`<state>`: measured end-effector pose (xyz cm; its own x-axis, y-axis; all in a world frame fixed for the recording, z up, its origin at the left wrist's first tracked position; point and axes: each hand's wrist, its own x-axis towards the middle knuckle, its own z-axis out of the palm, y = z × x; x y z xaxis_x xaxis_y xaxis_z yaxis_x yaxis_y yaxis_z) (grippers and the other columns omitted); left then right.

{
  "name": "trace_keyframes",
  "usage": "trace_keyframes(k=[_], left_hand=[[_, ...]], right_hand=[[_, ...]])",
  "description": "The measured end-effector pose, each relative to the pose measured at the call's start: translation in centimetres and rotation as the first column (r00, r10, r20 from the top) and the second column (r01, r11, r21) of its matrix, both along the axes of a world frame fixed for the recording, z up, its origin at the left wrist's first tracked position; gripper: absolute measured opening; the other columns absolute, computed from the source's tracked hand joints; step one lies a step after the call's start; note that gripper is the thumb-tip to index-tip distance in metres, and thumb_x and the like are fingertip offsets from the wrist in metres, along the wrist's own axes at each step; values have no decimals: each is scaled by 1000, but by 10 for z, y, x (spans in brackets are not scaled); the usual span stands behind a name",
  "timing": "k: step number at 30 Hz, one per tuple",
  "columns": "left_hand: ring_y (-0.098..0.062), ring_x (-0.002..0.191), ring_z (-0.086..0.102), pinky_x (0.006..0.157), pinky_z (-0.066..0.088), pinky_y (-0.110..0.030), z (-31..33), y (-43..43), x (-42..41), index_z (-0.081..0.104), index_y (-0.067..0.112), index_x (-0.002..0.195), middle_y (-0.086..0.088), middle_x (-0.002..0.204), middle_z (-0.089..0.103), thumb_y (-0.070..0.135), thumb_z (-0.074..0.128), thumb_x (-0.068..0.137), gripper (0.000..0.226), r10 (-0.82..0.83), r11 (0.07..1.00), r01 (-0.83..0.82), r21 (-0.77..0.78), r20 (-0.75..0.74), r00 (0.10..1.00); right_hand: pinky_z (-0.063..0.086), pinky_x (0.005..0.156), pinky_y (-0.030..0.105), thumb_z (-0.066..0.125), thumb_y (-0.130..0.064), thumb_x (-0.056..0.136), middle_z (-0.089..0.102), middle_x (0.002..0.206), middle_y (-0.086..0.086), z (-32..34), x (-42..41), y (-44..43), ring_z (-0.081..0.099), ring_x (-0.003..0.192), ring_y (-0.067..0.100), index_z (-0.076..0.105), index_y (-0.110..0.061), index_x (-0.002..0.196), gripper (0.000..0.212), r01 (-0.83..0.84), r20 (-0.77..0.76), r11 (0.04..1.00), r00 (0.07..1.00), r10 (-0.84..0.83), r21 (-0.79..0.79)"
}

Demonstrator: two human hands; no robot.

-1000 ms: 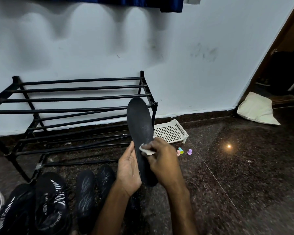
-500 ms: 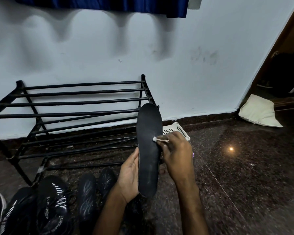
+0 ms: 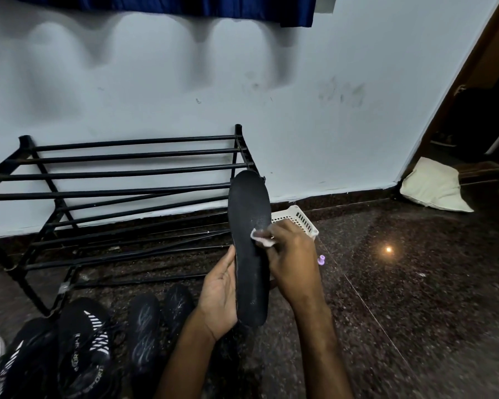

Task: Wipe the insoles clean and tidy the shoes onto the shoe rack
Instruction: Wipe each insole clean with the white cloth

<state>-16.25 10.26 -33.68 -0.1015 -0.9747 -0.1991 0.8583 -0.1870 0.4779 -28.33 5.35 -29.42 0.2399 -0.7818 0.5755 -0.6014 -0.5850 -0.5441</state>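
Note:
A black insole (image 3: pixel 251 240) stands upright in front of me, toe end up. My left hand (image 3: pixel 219 295) holds it along its left edge near the heel. My right hand (image 3: pixel 293 260) pinches a small white wipe (image 3: pixel 261 237) and presses it on the insole's middle. The black metal shoe rack (image 3: pixel 121 182) stands bare against the white wall. Several black shoes lie on the floor below it: two with white stripes (image 3: pixel 84 341) at the left and a plain black pair (image 3: pixel 159 321) beside my left forearm.
A white plastic basket (image 3: pixel 298 217) sits on the dark granite floor behind my right hand, with a small purple object (image 3: pixel 321 259) beside it. A cream cushion (image 3: pixel 432 185) lies at the doorway on the right. A blue curtain (image 3: pixel 167 4) hangs above.
The insole has risen and shifted right in my hands. My right hand with the wipe moved up along it, then slightly down and left on its surface.

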Motion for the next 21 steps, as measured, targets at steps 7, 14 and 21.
trace_keyframes(k=[7, 14, 21], left_hand=[[-33, 139, 40, 116, 32, -47, -14, -8, 13, 44, 2, 145, -18, 149, 45, 44, 28, 105, 60, 18, 999, -18, -50, 5, 1000], [-29, 132, 50, 109, 40, -44, -5, -5, 12, 57, 2, 135, -17, 140, 55, 44, 35, 103, 57, 9, 999, -11, -50, -44, 999], [-26, 137, 45, 107, 43, -45, -14, -7, 25, 57, 3, 135, -13, 147, 49, 45, 33, 103, 58, 20, 998, -26, -61, -110, 994]], right_hand=[[54, 81, 34, 80, -13, 73, 69, 85, -17, -27, 0, 23, 65, 83, 1, 77, -26, 85, 18, -299, 41, 893, 952, 303, 335], [53, 89, 38, 80, -13, 75, 68, 89, -16, -19, 7, 19, 64, 87, 1, 77, -27, 88, 20, -275, 54, 908, 961, 272, 316], [53, 87, 33, 82, -15, 73, 71, 87, -14, -17, 6, 26, 65, 85, 2, 79, -27, 84, 17, -382, 61, 801, 914, 400, 461]])
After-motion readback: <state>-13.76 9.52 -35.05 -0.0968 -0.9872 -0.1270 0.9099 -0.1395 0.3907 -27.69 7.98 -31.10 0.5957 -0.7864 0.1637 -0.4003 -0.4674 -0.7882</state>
